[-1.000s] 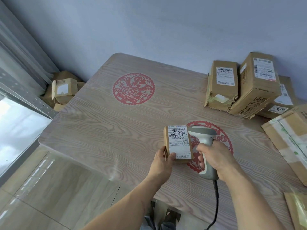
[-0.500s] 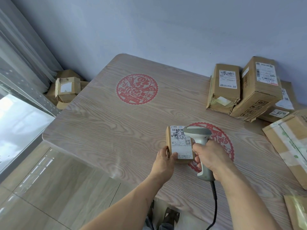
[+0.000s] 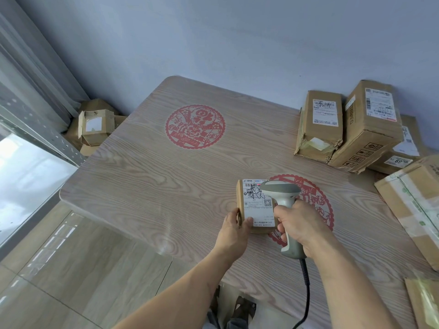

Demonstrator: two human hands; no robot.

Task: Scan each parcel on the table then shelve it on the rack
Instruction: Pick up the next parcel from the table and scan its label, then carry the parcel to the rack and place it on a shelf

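A small brown parcel (image 3: 255, 210) with a white shipping label stands on edge on the wooden table (image 3: 147, 186). My left hand (image 3: 234, 230) grips its lower left corner, thumb on the label. My right hand (image 3: 300, 225) grips the handle of a grey-and-white barcode scanner (image 3: 283, 198). The scanner's head sits over the label's upper right part, and a red line lies across the barcode at the label's top. A black cable hangs from the scanner's handle.
Three cardboard parcels (image 3: 323, 124) are stacked against the wall at the table's far right. A larger taped box (image 3: 415, 205) lies at the right edge, another package (image 3: 425, 302) at the lower right. Boxes (image 3: 93, 125) sit on the floor at left, beside a perforated metal rack post (image 3: 45, 136).
The scanner head has moved left and further over the label, and a red scan line now shows on the barcode. My left hand keeps its hold on the parcel.
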